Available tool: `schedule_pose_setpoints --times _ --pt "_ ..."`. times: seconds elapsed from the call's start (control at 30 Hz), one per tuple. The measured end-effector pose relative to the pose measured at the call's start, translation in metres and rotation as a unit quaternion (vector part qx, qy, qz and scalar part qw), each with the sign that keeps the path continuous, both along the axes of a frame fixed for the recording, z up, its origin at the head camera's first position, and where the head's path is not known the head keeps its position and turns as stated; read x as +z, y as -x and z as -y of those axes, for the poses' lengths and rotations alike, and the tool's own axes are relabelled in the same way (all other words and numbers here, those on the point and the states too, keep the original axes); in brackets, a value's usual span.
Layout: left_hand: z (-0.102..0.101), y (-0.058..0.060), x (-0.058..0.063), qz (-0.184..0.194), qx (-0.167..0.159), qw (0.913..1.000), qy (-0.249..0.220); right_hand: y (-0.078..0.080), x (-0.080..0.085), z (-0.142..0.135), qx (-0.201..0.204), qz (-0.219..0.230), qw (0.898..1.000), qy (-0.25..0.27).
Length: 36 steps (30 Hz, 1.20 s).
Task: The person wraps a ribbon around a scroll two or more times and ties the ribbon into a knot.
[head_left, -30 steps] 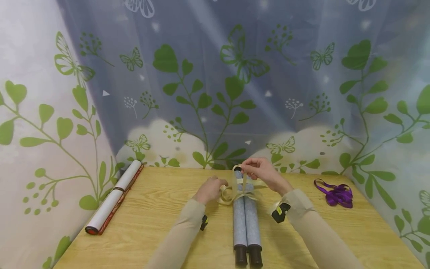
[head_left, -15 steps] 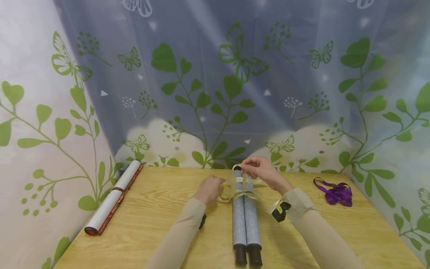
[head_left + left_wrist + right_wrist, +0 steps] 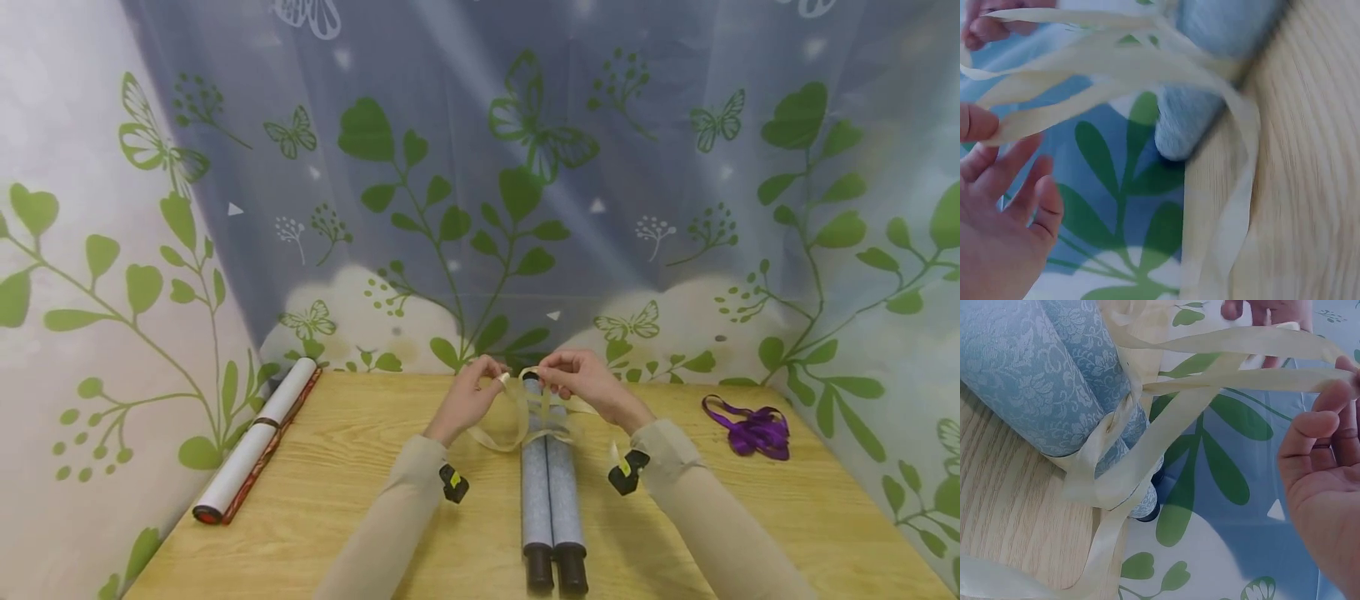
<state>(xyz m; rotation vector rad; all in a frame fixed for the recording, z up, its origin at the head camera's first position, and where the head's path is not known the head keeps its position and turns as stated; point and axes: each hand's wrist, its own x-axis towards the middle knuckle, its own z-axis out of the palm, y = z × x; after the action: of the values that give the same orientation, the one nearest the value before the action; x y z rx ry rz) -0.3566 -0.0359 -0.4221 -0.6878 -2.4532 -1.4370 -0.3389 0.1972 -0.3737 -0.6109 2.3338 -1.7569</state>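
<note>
A rolled scroll [image 3: 535, 496], two pale blue patterned rolls side by side with dark brown end knobs, lies lengthwise on the table. Cream ribbon [image 3: 1124, 478] wraps its far part and is knotted across both rolls. My left hand [image 3: 467, 398], just left of the scroll's far end, pinches a length of this ribbon between thumb and fingers. Above the far end, my right hand [image 3: 588, 385] pinches a loop of it. Between the hands the ribbon strands stretch raised off the rolls, as the left wrist view shows. Another ribbon tail [image 3: 1241, 181] hangs down to the wooden surface.
On the left side of the table [image 3: 360, 500] lies a white scroll [image 3: 247, 458] with red edging, tied with a dark band. A bunched purple ribbon [image 3: 753, 433] sits at the right. Leaf-printed cloth [image 3: 465, 208] backs the table's far edge.
My left hand has risen from beside the rolls toward the far end, lifting ribbon with it into a raised loop. My right hand keeps its pinch in nearly the same spot.
</note>
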Motion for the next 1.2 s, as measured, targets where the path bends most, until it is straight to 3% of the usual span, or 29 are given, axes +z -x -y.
schedule_pose_setpoints --times 0.13,0.33,0.43,0.53,0.6,0.67,0.73,0.8,0.87,0.93,1.0,1.07,1.13,1.2 --pt "-0.001 -0.001 0.001 0.067 -0.043 0.9943 -0.071 -0.002 0.001 0.001 0.003 0.0 1.0 -0.002" --pt "-0.004 0.0 0.005 0.061 -0.045 0.9913 -0.107 -0.003 0.001 0.001 0.001 0.0 1.0 -0.001" --pt "-0.004 -0.003 0.012 0.035 -0.016 0.9961 -0.079 -0.001 -0.001 0.0 0.001 0.0 1.0 0.001" --pt "-0.005 -0.007 0.022 -0.036 0.027 0.9987 0.023 0.0 -0.002 -0.001 0.003 -0.002 1.0 0.003" --pt "-0.005 -0.01 0.028 -0.108 0.061 0.986 0.111 0.001 -0.003 -0.001 0.005 -0.003 1.0 0.005" --pt "-0.006 -0.014 0.036 -0.177 0.101 0.9601 0.191 0.001 -0.003 -0.001 0.007 -0.002 1.0 0.006" --pt "-0.006 -0.018 0.043 -0.224 0.142 0.9326 0.245 0.0 -0.001 0.0 0.01 0.0 1.0 0.006" --pt "-0.006 -0.023 0.052 -0.234 0.184 0.9128 0.28 -0.001 0.0 0.0 0.013 -0.001 1.0 0.007" --pt "-0.007 -0.028 0.061 -0.214 0.214 0.9023 0.307 -0.002 0.002 0.001 0.013 -0.002 1.0 0.007" --pt "-0.006 -0.033 0.069 -0.167 0.219 0.9048 0.325 -0.002 0.002 0.001 0.014 -0.003 1.0 0.007" --pt "-0.005 -0.037 0.077 -0.088 0.19 0.921 0.329 -0.002 0.002 0.001 0.014 -0.002 1.0 0.007" --pt "-0.002 -0.039 0.081 -0.012 0.124 0.9458 0.3 -0.002 0.002 0.0 0.014 -0.001 1.0 0.008" --pt "0.0 -0.04 0.084 0.069 0.046 0.9668 0.242 -0.003 0.002 0.0 0.012 0.001 1.0 0.006" --pt "0.001 -0.039 0.087 0.143 -0.026 0.9758 0.163 -0.003 0.001 -0.001 0.008 0.002 1.0 0.006"
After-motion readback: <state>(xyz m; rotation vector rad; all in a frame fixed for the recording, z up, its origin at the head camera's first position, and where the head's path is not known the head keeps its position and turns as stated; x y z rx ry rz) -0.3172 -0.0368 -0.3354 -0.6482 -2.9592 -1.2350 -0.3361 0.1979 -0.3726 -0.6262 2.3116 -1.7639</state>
